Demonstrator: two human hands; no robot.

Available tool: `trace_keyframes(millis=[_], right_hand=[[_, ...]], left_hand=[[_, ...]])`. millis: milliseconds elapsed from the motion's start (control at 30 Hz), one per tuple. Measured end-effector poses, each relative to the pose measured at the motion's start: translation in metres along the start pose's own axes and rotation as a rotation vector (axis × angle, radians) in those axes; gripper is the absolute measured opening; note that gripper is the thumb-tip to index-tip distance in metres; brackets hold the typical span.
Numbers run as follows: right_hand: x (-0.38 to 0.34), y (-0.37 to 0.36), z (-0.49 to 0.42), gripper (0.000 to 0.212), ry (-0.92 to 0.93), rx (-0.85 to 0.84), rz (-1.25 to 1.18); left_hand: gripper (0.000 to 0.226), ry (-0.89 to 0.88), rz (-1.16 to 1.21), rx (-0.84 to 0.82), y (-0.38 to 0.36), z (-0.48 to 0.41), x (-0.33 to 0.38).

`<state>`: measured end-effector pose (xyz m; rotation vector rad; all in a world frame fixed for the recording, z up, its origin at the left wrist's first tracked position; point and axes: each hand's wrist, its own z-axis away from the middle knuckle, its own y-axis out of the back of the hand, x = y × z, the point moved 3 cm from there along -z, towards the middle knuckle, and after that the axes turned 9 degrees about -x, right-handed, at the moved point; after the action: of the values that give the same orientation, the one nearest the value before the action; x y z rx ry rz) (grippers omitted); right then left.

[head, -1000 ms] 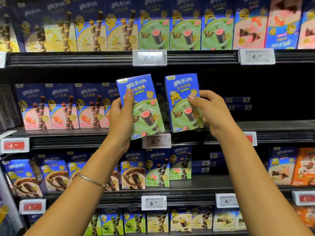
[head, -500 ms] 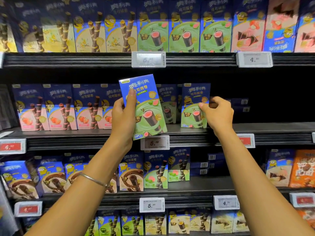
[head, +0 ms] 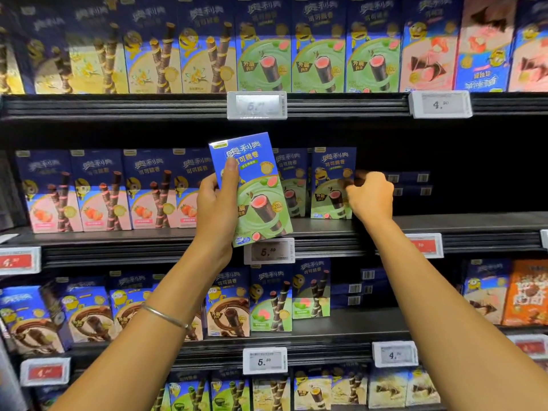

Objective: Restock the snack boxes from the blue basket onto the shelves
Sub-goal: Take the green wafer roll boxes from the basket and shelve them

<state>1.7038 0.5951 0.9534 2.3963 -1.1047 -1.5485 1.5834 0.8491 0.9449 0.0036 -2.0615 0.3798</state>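
currently, the left hand (head: 218, 209) is gripping a blue-and-green snack box (head: 261, 200) in front of the middle shelf (head: 444, 223), thumb lying across the box face, fingers wrapping behind its left edge. the box is tilting slightly, its top leaning left, its lower corner overlapping a price tag (head: 269, 251) that is showing "5." and then small digits too blurred to read. the box face is reading "奥利奥" over "可可脆卷", with "外脆" partly showing beside the hand, a round "100%" seal, and a picture of a dark wafer roll with pink filling.

the right hand (head: 370, 197) is reaching onto the middle shelf, fingers curling round the right edge of a matching shelved box (head: 332, 185); that box is standing upright on the shelf, face forward. another green box (head: 292, 185) is standing just left of it, partly hidden behind the held one.

the pink strawberry boxes (head: 100, 191) are lining the left of the same shelf, carrying the same "奥利奥" and "可可脆卷" lettering. a tag (head: 440, 104) on the shelf above is starting with "4.". a thin bracelet (head: 166, 317) is sitting on the left wrist.
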Motion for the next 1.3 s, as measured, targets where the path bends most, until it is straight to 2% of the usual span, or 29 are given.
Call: trace_keyframes(millis=[200,400,667,767,833,900,967,1100,1233,1300], right_hand=[[-0.004,-0.008,-0.003,0.018,-0.039,-0.009,0.051],[-0.003,-0.012,-0.007,0.015,-0.068,-0.027,0.087],[-0.006,-0.005,-0.005,0.031,-0.087,-0.089,0.061],[-0.021,0.008,0.016,0.04,0.035,-0.004,-0.107],[-0.041,0.014,0.041,0.03,0.18,-0.105,-0.316],[-0.062,0.014,0.069,0.024,0.248,-0.362,-0.482],[-0.077,0.011,0.092,0.025,0.302,-0.545,-0.517],[-0.09,0.009,0.112,0.033,0.363,-0.496,-0.426],[-0.084,0.008,0.112,0.03,0.288,-0.533,-0.506],[-0.079,0.01,0.11,0.03,0.264,-0.526,-0.517]], left_hand=[[0.041,-0.001,-0.007,-0.014,-0.001,-0.002,0.0],[0.038,0.009,-0.009,-0.03,-0.002,-0.002,0.0],[0.046,-0.002,0.004,-0.035,-0.002,0.0,0.0],[0.049,0.004,0.004,-0.043,-0.002,0.0,0.0],[0.051,0.004,-0.003,-0.043,-0.005,0.0,0.0],[0.049,-0.009,0.001,-0.042,-0.009,0.001,0.0],[0.048,-0.03,0.014,-0.049,-0.013,0.002,-0.002],[0.051,-0.058,0.013,-0.059,-0.016,0.004,-0.003],[0.079,-0.05,0.014,-0.092,-0.013,0.008,0.002],[0.055,-0.061,-0.031,-0.056,-0.006,0.004,0.002]])
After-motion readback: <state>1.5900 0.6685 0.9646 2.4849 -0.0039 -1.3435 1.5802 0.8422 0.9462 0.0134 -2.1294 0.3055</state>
